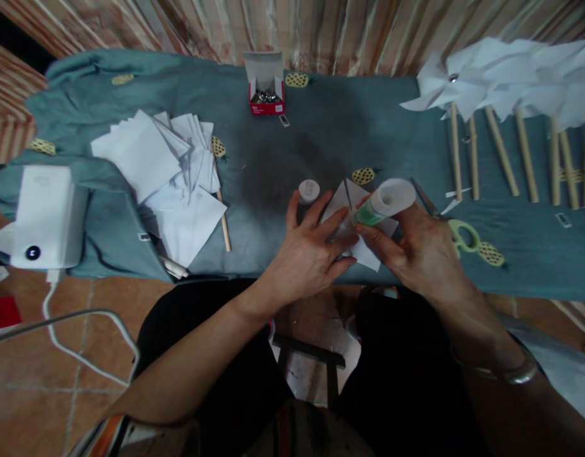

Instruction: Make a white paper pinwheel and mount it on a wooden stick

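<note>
Right hand (418,251) clamped round glue stick (387,200), its tip tilted down at folded paper (342,203) on the cloth (321,133), left hand (311,254) spread flat with fingertips pressing the paper, cap (309,189) (white, upright) just beyond, scissors (457,231) beside right hand, pinwheels (487,82) far right.

The left hand (305,257) and the right hand (420,251) are left bare, and the forearms (201,346) are uncovered as far back as can be seen. A thin silver-coloured bangle (514,374) is worn on the right wrist. Black clothing (216,381) is worn over the lap and both thighs; its cut cannot be made out.
</note>
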`<state>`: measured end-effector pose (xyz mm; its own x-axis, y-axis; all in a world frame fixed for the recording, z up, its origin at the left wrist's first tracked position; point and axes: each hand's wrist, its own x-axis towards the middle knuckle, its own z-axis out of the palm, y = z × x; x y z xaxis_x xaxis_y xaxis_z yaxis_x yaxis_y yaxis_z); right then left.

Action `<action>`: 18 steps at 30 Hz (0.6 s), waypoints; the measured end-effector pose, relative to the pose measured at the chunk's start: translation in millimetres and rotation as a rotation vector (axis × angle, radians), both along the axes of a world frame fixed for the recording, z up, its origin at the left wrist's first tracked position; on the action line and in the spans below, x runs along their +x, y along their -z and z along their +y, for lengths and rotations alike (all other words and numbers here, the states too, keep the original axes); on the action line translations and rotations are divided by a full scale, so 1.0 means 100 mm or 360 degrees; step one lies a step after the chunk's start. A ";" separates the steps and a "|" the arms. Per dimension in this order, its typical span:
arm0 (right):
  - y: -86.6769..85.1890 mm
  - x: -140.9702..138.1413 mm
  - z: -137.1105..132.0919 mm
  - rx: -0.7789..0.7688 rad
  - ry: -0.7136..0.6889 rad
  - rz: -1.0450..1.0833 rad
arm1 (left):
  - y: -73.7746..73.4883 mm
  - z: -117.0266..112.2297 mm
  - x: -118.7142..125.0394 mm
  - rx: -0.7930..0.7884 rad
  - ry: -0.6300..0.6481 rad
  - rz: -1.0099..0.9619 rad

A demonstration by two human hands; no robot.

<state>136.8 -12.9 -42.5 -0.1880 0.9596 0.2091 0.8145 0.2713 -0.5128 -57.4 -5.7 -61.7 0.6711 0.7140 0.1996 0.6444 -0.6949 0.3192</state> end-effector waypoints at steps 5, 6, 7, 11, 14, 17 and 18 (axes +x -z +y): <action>-0.03 -0.01 0.02 -0.0079 0.0093 -0.0007 | 0.00 0.00 0.00 -0.0004 -0.0006 0.0001; -0.03 -0.01 0.02 -0.0098 0.0104 0.0017 | -0.01 0.00 0.00 -0.0004 -0.0009 0.0004; -0.04 -0.02 0.02 -0.0118 0.0118 0.0053 | -0.01 0.00 0.00 -0.0004 -0.0011 0.0007; -0.01 -0.02 0.03 -0.0182 0.0241 0.0237 | -0.02 -0.01 0.00 -0.0005 -0.0014 0.0016; 0.03 0.00 0.03 -0.0173 0.0299 0.0326 | -0.01 0.00 0.00 -0.0010 -0.0015 0.0021; 0.06 0.03 0.03 -0.0180 0.0306 0.0400 | -0.01 0.00 0.00 -0.0016 -0.0017 0.0041; 0.06 0.04 0.03 -0.0187 0.0310 0.0422 | -0.01 0.00 0.00 -0.0019 -0.0018 0.0045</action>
